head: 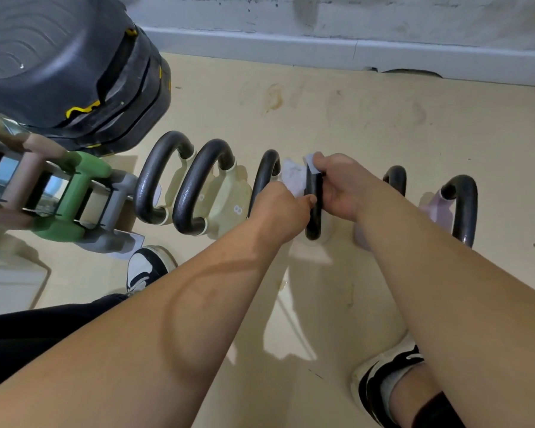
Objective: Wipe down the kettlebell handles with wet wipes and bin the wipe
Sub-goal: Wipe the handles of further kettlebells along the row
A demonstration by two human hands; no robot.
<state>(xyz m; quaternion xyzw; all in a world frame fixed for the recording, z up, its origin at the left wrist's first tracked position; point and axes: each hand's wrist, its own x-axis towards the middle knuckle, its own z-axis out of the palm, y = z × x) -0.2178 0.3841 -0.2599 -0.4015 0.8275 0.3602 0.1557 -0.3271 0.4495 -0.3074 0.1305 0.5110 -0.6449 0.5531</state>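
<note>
Several kettlebells with black handles stand in a row on the cream floor. My right hand (340,183) grips the top of the middle kettlebell's handle (313,217), with a corner of the white wet wipe (292,177) under its fingers. My left hand (283,208) pinches the bunched wipe against the left side of that handle. To the left stand two cream kettlebells (226,199) and a third black handle (264,177). To the right a pale lilac kettlebell (464,208) shows, and another handle (396,177) is partly hidden behind my right forearm.
A rack with a green dumbbell (74,199) and grey and pink ones stands at the left. Stacked dark step platforms (74,72) sit behind it. My two shoes (149,267) stand on the floor. A grey skirting board (322,50) runs along the wall.
</note>
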